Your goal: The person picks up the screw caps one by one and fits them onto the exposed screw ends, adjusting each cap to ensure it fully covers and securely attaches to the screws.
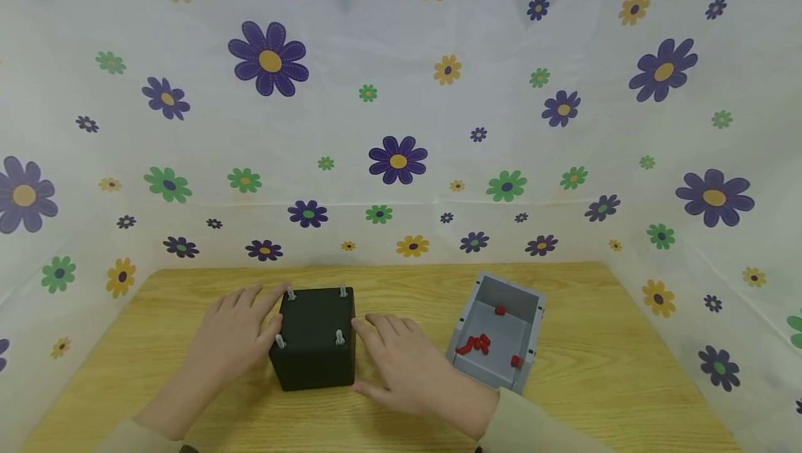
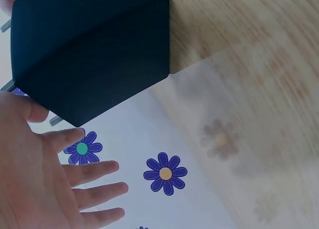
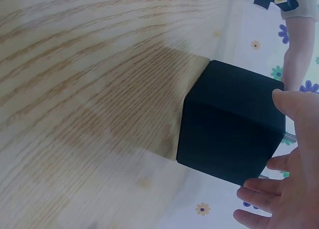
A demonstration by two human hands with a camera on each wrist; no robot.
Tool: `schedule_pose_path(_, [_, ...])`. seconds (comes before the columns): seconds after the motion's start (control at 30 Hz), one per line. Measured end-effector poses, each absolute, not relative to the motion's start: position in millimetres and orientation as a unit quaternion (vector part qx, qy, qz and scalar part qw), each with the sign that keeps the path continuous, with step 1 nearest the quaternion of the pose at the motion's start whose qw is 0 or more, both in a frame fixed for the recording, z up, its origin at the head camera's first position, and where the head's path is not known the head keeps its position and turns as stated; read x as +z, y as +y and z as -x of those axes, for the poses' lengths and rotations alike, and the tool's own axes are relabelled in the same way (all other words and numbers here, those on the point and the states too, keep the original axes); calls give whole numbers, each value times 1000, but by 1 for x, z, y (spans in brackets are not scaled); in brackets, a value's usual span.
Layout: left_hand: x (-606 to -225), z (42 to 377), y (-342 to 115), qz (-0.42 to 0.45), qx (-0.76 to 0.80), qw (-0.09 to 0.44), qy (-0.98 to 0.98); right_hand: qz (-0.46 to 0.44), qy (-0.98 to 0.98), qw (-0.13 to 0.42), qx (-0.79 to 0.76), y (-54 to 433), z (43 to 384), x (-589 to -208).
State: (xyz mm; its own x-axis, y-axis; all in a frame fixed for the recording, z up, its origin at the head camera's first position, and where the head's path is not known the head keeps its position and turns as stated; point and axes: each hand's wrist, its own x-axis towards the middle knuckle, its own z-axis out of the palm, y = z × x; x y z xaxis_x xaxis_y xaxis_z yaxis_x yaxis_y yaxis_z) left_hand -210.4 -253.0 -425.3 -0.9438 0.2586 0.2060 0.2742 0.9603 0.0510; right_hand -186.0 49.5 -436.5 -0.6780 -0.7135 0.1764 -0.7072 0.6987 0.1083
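Note:
A black box stands on the wooden table, with several small grey pegs upright near the corners of its top. My left hand is at its left side, thumb and index finger right at the upper edge. In the left wrist view the other fingers are spread and straight beside the box. My right hand is at the right side, fingertips against or close to that wall and thumb near the lower front corner. In the right wrist view its fingers look relaxed and hold nothing.
Right of my right hand, a grey open bin holds several small red pieces, most gathered in one cluster. The table ends at a white flower-print sheet, which rises at the back and both sides.

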Motion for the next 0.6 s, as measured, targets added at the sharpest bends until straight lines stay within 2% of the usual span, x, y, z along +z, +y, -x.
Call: schedule_pose_path(0.6, [-401, 213, -243, 153, -17, 120, -981, -358, -931, 63, -34, 65, 192, -420])
